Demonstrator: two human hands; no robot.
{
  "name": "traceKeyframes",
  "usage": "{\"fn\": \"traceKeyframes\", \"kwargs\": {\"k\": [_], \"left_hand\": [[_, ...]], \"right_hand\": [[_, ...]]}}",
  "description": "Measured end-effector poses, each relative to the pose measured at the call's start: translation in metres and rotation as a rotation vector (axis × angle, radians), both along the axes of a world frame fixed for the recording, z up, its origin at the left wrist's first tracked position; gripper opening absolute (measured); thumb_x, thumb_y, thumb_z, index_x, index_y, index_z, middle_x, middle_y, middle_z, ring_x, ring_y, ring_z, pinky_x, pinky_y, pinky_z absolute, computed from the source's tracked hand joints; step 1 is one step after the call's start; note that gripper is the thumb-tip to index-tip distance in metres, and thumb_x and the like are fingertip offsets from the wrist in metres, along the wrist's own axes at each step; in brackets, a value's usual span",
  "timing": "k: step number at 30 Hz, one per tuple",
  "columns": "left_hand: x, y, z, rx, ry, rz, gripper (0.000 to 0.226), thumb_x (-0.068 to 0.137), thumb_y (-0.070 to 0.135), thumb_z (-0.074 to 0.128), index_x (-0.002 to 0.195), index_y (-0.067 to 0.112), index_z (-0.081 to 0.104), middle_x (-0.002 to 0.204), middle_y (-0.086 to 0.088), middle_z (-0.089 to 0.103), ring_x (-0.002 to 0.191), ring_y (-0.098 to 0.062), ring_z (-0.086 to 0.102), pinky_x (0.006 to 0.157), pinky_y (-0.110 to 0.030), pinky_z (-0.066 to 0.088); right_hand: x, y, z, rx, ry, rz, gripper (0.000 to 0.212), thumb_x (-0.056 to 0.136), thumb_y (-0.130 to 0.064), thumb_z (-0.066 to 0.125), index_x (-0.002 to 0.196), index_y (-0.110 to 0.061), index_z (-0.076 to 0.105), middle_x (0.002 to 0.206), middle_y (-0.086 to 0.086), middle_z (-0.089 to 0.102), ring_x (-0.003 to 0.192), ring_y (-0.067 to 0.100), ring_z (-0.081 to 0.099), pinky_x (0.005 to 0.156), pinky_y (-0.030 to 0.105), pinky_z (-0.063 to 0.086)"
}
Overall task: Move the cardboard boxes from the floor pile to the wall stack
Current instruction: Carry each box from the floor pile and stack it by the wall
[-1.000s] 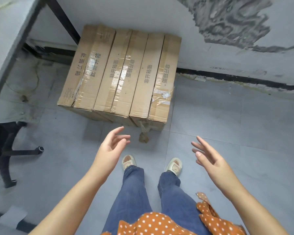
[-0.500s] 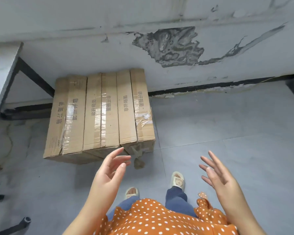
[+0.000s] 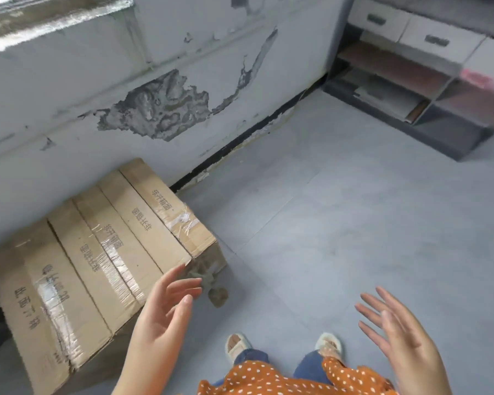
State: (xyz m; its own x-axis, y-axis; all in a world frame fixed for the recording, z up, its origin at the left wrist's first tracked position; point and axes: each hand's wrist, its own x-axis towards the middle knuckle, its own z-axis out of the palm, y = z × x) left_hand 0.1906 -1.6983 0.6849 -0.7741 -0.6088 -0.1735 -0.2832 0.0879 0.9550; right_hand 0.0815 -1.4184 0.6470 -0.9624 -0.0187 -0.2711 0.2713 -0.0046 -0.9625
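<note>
Both hands are empty: the left hand (image 3: pixel 166 315) hovers with relaxed, spread fingers in front of the near corner of the brown, tape-sealed cardboard boxes (image 3: pixel 97 269), and the right hand (image 3: pixel 397 334) is held just as loose over the grey tiled floor (image 3: pixel 354 223). The boxes stand side by side on the floor against the peeling white wall (image 3: pixel 126 81). No floor pile is in view, so the next step is probably to find it, then take one box in both hands, low, and set it flush with this row.

Both hands (image 3: pixel 166 315) empty, fingers spread; cardboard boxes (image 3: pixel 97 260) apparently against wall.
</note>
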Motion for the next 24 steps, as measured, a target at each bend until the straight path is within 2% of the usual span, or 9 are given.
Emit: {"fn": "traceKeyframes", "kwargs": {"k": [5,11,13,16,19,21,24], "left_hand": [[-0.029,0.052,0.007,0.004,0.02,-0.266,0.04,0.092,0.001,0.049,0.123,0.024,0.053,0.102,-0.009,0.07,0.095,-0.01,0.066,0.076,-0.013,0.051],[-0.047,0.16,0.01,0.019,0.054,-0.517,0.041,0.081,0.02,0.051,0.121,0.025,0.054,0.102,-0.007,0.071,0.093,-0.011,0.068,0.083,-0.021,0.052],[-0.046,0.208,0.004,0.009,0.057,-0.593,0.036,0.086,0.014,0.051,0.119,0.027,0.054,0.102,-0.006,0.071,0.092,-0.011,0.068,0.082,-0.02,0.052],[-0.043,0.287,0.001,-0.015,0.054,-0.736,0.043,0.091,-0.004,0.05,0.12,0.028,0.054,0.106,0.001,0.071,0.094,-0.01,0.068,0.083,-0.018,0.051],[-0.044,0.359,0.0,-0.026,0.069,-0.875,0.045,0.091,-0.006,0.049,0.119,0.03,0.054,0.105,0.006,0.07,0.093,-0.007,0.067,0.081,-0.012,0.049],[-0.046,0.398,0.001,0.005,0.074,-0.934,0.044,0.092,-0.006,0.049,0.118,0.028,0.055,0.103,0.005,0.071,0.092,-0.007,0.068,0.082,-0.016,0.051],[-0.047,0.448,0.004,0.02,0.056,-1.036,0.041,0.092,-0.005,0.049,0.118,0.026,0.056,0.104,0.006,0.071,0.092,-0.007,0.068,0.082,-0.017,0.051]], "right_hand": [[0.039,0.055,0.011,0.014,0.049,-0.162,0.04,0.081,-0.021,0.048,0.118,-0.016,0.059,0.106,-0.006,0.073,0.096,0.012,0.07,0.079,0.024,0.057],[0.1,0.165,0.016,0.047,0.052,-0.425,0.04,0.08,-0.023,0.047,0.118,-0.017,0.06,0.106,-0.006,0.073,0.096,0.012,0.07,0.08,0.025,0.056],[0.125,0.211,0.013,0.063,0.036,-0.503,0.04,0.081,-0.023,0.047,0.118,-0.016,0.06,0.106,-0.004,0.073,0.096,0.012,0.07,0.08,0.025,0.056],[0.163,0.276,0.008,0.077,0.009,-0.614,0.037,0.081,-0.024,0.048,0.115,-0.02,0.062,0.107,-0.001,0.073,0.096,0.012,0.07,0.08,0.025,0.056],[0.192,0.328,0.004,0.074,-0.016,-0.713,0.035,0.081,-0.026,0.048,0.112,-0.024,0.062,0.106,-0.004,0.073,0.095,0.01,0.07,0.079,0.023,0.055],[0.21,0.354,0.005,0.07,-0.038,-0.792,0.031,0.084,-0.025,0.047,0.111,-0.025,0.063,0.106,-0.006,0.073,0.095,0.008,0.069,0.079,0.021,0.055],[0.231,0.386,0.006,0.067,-0.069,-0.931,0.026,0.095,-0.014,0.044,0.109,-0.024,0.064,0.108,-0.001,0.073,0.097,0.014,0.069,0.08,0.021,0.055]]}}
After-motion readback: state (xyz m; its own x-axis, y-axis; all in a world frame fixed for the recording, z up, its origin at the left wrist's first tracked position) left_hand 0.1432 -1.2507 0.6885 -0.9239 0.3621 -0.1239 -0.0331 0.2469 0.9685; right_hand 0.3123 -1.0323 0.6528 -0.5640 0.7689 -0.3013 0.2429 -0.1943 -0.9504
